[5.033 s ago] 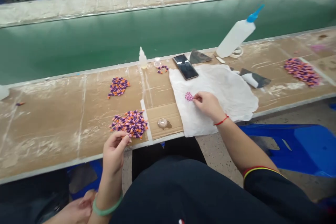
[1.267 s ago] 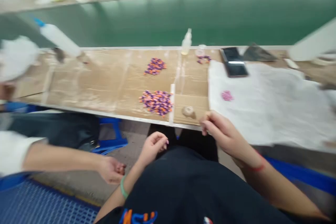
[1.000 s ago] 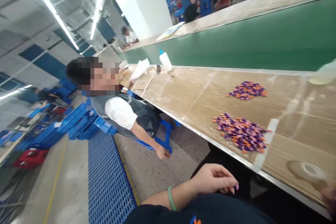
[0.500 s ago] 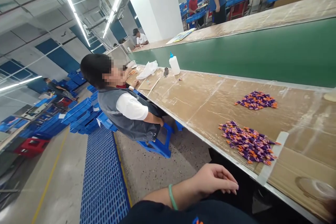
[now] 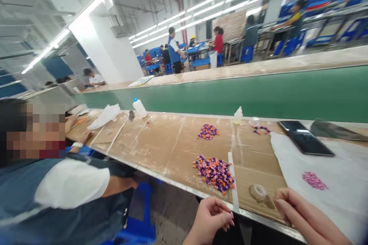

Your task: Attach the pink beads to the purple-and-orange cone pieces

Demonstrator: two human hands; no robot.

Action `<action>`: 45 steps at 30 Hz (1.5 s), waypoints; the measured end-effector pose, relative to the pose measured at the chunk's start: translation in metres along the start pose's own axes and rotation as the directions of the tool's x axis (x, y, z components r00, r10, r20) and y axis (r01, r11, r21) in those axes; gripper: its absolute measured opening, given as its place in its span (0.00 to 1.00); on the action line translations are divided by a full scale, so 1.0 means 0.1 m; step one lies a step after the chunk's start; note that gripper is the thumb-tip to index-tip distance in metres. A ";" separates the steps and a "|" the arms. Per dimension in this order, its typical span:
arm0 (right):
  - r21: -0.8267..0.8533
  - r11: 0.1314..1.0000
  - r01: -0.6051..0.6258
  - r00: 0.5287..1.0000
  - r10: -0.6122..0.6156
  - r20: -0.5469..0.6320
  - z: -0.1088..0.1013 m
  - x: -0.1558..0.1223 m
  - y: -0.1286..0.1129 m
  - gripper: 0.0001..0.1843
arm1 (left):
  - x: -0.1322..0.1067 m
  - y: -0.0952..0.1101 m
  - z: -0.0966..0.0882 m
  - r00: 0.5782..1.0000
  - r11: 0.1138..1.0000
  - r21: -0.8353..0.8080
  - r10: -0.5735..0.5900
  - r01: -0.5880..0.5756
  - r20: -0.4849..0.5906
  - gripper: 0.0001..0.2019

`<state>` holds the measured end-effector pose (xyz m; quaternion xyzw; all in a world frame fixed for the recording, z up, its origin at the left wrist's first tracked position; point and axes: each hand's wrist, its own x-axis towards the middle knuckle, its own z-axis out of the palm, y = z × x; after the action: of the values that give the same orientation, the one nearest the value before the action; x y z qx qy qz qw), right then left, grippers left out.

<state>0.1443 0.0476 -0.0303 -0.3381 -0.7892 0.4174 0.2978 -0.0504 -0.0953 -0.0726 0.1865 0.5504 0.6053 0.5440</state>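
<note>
My left hand (image 5: 211,220) hangs just below the table's front edge with its fingers curled in a pinch; something small and orange seems to sit between the fingertips. My right hand (image 5: 301,218) rests at the table edge with fingers stretched out, holding nothing I can see. Right above my left hand lies a pile of purple and orange pieces (image 5: 215,169). A second, smaller pile (image 5: 207,131) lies farther back. A small pink cluster (image 5: 314,180) sits on a white cloth (image 5: 339,160) near my right hand.
A co-worker (image 5: 57,187) sits close on my left. On the cardboard-covered table (image 5: 161,141) stand a small dropper bottle (image 5: 237,116), a squeeze bottle (image 5: 139,107), a phone (image 5: 306,138) and a clear round dish (image 5: 259,191). A green conveyor belt (image 5: 230,95) runs behind.
The view has swung from the left back toward the table. My left hand has risen from my lap to the table edge, and my right hand has come into view.
</note>
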 end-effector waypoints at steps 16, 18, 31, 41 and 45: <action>-0.093 0.996 -0.002 1.000 0.001 -0.006 -0.03 0.27 -0.42 0.20 | 0.19 0.15 -0.10 0.992 0.995 0.072 0.063 -0.071 0.111 0.24; -0.126 0.992 0.011 1.000 -0.012 -0.007 -0.05 0.34 -0.47 0.18 | 0.17 0.19 -0.12 0.994 0.994 0.074 0.075 -0.081 0.078 0.22; -0.372 0.918 0.137 0.983 -0.079 0.167 -0.17 0.63 -0.54 0.10 | 0.18 0.12 -0.20 0.995 0.996 0.051 0.075 -0.078 0.059 0.25; -0.549 0.756 0.356 0.903 -0.128 0.410 -0.22 0.65 -0.46 0.09 | 0.17 0.25 -0.16 0.989 0.987 0.136 0.068 -0.086 0.129 0.22; -0.602 0.721 0.345 0.860 0.015 0.511 -0.23 0.71 -0.39 0.07 | 0.18 0.27 -0.12 0.992 0.990 0.111 0.076 -0.088 0.105 0.18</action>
<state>0.1086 0.0970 0.0272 -0.2335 -0.9616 0.1436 -0.0138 -0.0783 -0.0798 -0.0599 0.2702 0.5483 0.5842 0.5340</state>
